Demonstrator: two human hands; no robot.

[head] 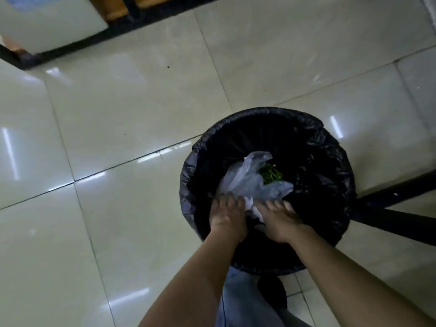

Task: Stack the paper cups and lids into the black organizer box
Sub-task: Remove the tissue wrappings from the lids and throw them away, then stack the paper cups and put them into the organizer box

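**Paper cups and lids out of view; both hands down in a waste bin**

Saw no cup, no lid and no black organizer box anywhere. Looked down instead on a round waste bin (pixel 330 147) fitted with a black liner (pixel 188 171), standing on the pale tiled floor (pixel 141 114) just beside a black frame bar (pixel 389 192) on its right side.

Found inside, toward the near rim, a clear plastic bag (pixel 247 180) with some green scraps (pixel 271 174) showing at its far end. Had the left hand (pixel 227 217) and the right hand (pixel 279 220) side by side on the near end of that bag, backs up, fingers reaching forward into the plastic. Could not tell whether clenched on the plastic or only pressing it down, with fingertips blurred and partly sunk in the folds.

Judged this step as a side job, most likely throwing away wrapping or rubbish, and not the stacking itself. Could not say how much of the stacking was done.

Would call next for taking both hands off the bag and lifting them past the rim without dragging the liner out. Would then need a turn away from the bin to find the cups, the lids and the box. Probably worth cleaning the hands before touching clean cups.
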